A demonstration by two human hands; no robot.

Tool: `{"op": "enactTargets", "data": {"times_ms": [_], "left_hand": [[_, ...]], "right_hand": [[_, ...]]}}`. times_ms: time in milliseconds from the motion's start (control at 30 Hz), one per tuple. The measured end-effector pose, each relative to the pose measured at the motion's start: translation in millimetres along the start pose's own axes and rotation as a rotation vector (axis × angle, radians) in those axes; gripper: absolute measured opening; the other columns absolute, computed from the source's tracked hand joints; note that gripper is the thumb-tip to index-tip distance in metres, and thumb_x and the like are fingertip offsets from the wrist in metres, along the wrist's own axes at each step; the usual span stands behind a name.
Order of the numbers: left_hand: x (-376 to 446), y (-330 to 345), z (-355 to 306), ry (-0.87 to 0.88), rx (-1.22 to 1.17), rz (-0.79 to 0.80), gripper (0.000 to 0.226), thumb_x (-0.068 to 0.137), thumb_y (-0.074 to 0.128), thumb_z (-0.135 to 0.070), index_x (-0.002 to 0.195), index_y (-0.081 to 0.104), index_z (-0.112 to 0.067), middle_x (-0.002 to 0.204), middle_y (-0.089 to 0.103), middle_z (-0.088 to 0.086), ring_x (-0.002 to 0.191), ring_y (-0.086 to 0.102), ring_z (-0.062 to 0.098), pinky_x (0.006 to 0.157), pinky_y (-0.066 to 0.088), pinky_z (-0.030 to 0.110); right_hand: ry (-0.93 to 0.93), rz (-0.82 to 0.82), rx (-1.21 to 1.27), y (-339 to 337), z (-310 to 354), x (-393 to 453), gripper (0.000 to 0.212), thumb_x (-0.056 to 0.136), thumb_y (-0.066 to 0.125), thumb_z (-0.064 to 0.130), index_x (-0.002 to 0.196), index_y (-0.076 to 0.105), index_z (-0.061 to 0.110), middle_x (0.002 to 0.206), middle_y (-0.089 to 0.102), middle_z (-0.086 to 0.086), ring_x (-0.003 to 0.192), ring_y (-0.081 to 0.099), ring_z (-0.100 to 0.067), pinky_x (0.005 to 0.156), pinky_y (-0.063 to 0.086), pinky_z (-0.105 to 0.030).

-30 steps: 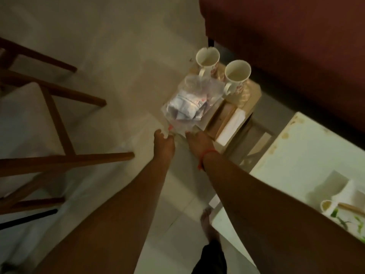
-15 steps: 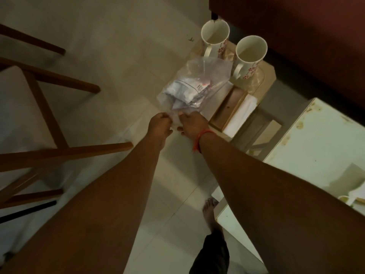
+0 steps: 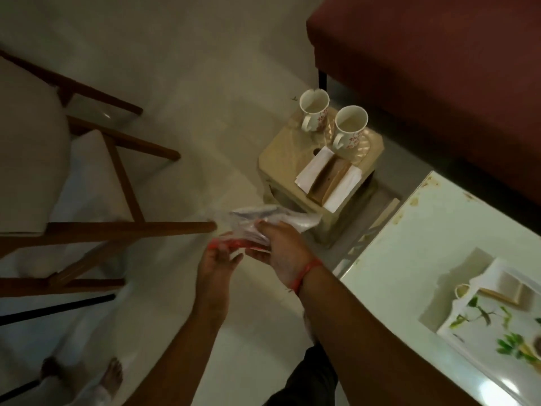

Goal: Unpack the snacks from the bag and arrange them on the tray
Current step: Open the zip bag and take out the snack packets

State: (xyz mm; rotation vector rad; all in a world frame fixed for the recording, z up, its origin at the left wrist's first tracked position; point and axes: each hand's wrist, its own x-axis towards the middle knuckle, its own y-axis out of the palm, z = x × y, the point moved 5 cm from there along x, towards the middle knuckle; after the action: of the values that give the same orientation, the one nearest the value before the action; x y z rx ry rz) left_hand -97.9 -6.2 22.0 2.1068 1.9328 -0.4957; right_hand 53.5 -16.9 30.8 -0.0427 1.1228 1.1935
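- The bag [image 3: 263, 227] is up off the little stool [image 3: 281, 159] now. Before, it lay on the stool by the two cups [image 3: 333, 120], and both hands only touched its near edge.
- Head view: the bag hangs in the air between the stool and the person, in front of the wooden chair [image 3: 123, 230].
- The right hand [image 3: 282, 249] has its fingers curled round the bag and holds it from the side.
- The left hand [image 3: 218, 260] pinches the red strip at the bag's mouth.
- The snacks inside are blurry. I see only pale packets through the clear plastic.
- The tray [image 3: 494, 315] with green leaves sits on the white table [image 3: 409, 238], well apart from the bag, on the right.
- No snack looks out of the bag yet. I think the hands must open the bag next, then carry the snacks over to the tray.
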Motion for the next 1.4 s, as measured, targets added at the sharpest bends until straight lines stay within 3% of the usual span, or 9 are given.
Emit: {"op": "enactTargets", "data": {"times_ms": [167, 267, 500, 600, 700, 900, 1033, 1267, 1400], "left_hand": [[-84, 36, -24, 0.07, 0.28, 0.046, 0.012, 0.088, 0.067, -0.039, 0.095, 0.071, -0.031, 0.098, 0.074, -0.006, 0.096, 0.069, 0.011, 0.084, 0.054, 0.025], [-137, 79, -38, 0.099, 0.347, 0.152, 0.008, 0.094, 0.063, -0.03, 0.092, 0.071, -0.029, 0.091, 0.075, -0.009, 0.087, 0.07, 0.005, 0.073, 0.053, 0.015], [-275, 197, -64, 0.154, 0.401, 0.342, 0.015, 0.098, 0.056, -0.033, 0.109, 0.066, -0.03, 0.095, 0.073, -0.011, 0.089, 0.07, 0.007, 0.078, 0.058, 0.026], [-334, 251, -77, 0.151, 0.379, 0.387, 0.023, 0.097, 0.054, -0.041, 0.117, 0.063, -0.034, 0.102, 0.072, -0.012, 0.091, 0.071, 0.008, 0.077, 0.06, 0.029], [-379, 299, -88, 0.109, 0.263, 0.508, 0.022, 0.099, 0.054, -0.033, 0.119, 0.062, -0.028, 0.099, 0.073, -0.004, 0.089, 0.073, 0.016, 0.075, 0.062, 0.036], [-438, 367, -102, 0.064, 0.267, 0.555, 0.007, 0.097, 0.058, -0.032, 0.101, 0.064, -0.032, 0.099, 0.071, -0.005, 0.086, 0.073, 0.02, 0.078, 0.062, 0.044], [-460, 396, -119, 0.06, 0.226, 0.6, 0.006, 0.096, 0.059, -0.03, 0.098, 0.065, -0.03, 0.099, 0.069, 0.002, 0.091, 0.07, 0.021, 0.072, 0.063, 0.04], [-467, 417, -157, 0.028, 0.132, 0.639, 0.012, 0.097, 0.059, -0.026, 0.106, 0.065, -0.02, 0.103, 0.067, 0.008, 0.093, 0.069, 0.023, 0.07, 0.063, 0.043], [-456, 412, -175, 0.051, 0.115, 0.646, 0.008, 0.097, 0.058, -0.026, 0.101, 0.064, -0.023, 0.103, 0.07, 0.008, 0.091, 0.072, 0.023, 0.066, 0.063, 0.038]], "right_hand": [[0.079, -0.091, 0.18, -42, -11, -94, 0.013, 0.098, 0.054, 0.016, 0.103, 0.065, 0.012, 0.103, 0.072, -0.016, 0.092, 0.071, -0.028, 0.087, 0.059, -0.045], [0.041, -0.129, 0.179, -80, -10, -163, 0.021, 0.098, 0.053, 0.018, 0.113, 0.065, 0.01, 0.1, 0.074, -0.015, 0.087, 0.073, -0.026, 0.076, 0.061, -0.04], [-0.134, -0.274, 0.117, -184, -1, -326, 0.032, 0.102, 0.048, 0.034, 0.105, 0.068, 0.009, 0.081, 0.071, -0.008, 0.08, 0.066, -0.023, 0.072, 0.053, -0.035], [-0.322, -0.366, -0.107, -223, 4, -400, 0.048, 0.1, 0.042, 0.052, 0.092, 0.069, 0.014, 0.089, 0.073, -0.003, 0.087, 0.07, -0.019, 0.074, 0.053, -0.031], [-0.532, -0.505, -0.472, -248, 8, -466, 0.041, 0.094, 0.042, 0.061, 0.093, 0.064, 0.026, 0.093, 0.068, 0.01, 0.091, 0.066, -0.011, 0.074, 0.049, -0.022], [-0.792, -0.895, -0.988, -281, -15, -568, 0.019, 0.094, 0.055, 0.047, 0.108, 0.051, 0.034, 0.105, 0.053, 0.016, 0.09, 0.056, -0.004, 0.077, 0.05, -0.019], [-0.755, -1.031, -1.071, -293, -23, -605, 0.014, 0.098, 0.048, 0.045, 0.094, 0.05, 0.032, 0.09, 0.057, 0.012, 0.076, 0.054, -0.008, 0.064, 0.049, -0.026], [-0.621, -1.13, -1.134, -303, -33, -639, 0.02, 0.098, 0.048, 0.044, 0.079, 0.048, 0.036, 0.071, 0.053, 0.014, 0.062, 0.052, -0.004, 0.05, 0.029, -0.015], [-0.62, -1.173, -1.104, -298, -25, -648, 0.017, 0.099, 0.05, 0.037, 0.084, 0.058, 0.033, 0.077, 0.061, 0.012, 0.068, 0.056, -0.006, 0.057, 0.042, -0.018]]}}
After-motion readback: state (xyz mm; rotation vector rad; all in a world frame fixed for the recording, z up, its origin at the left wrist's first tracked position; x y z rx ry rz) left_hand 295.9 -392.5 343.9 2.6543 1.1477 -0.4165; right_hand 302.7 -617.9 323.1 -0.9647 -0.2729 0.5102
